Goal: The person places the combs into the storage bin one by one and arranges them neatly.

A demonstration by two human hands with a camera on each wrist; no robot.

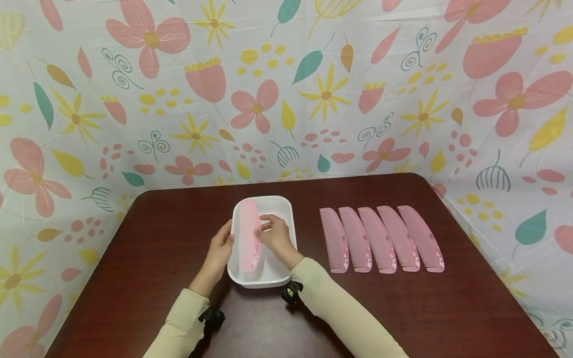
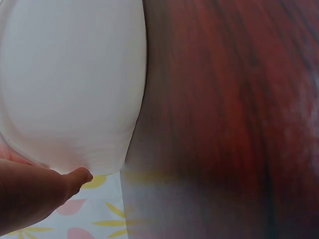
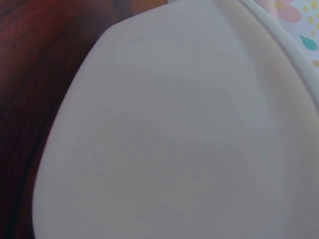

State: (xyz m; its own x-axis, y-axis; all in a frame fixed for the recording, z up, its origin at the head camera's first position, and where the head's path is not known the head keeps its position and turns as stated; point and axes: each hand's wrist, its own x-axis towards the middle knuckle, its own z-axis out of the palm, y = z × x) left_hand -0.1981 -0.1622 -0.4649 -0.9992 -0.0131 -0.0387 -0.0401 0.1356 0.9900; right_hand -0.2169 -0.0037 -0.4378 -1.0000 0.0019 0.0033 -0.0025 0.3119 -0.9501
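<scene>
A white tray sits near the middle of the dark table, with a pink comb at its left side. My right hand reaches over the tray and pinches the comb's right edge between thumb and fingers. Along the tray's left rim, my left hand holds the tray. The left wrist view shows a finger of the left hand against the tray's outer wall. In the right wrist view the tray's outer wall fills most of the picture, and the right hand is out of sight.
Right of the tray, several pink combs lie side by side in a row, from the nearest comb to the farthest comb. A flower-patterned cloth hangs behind the table.
</scene>
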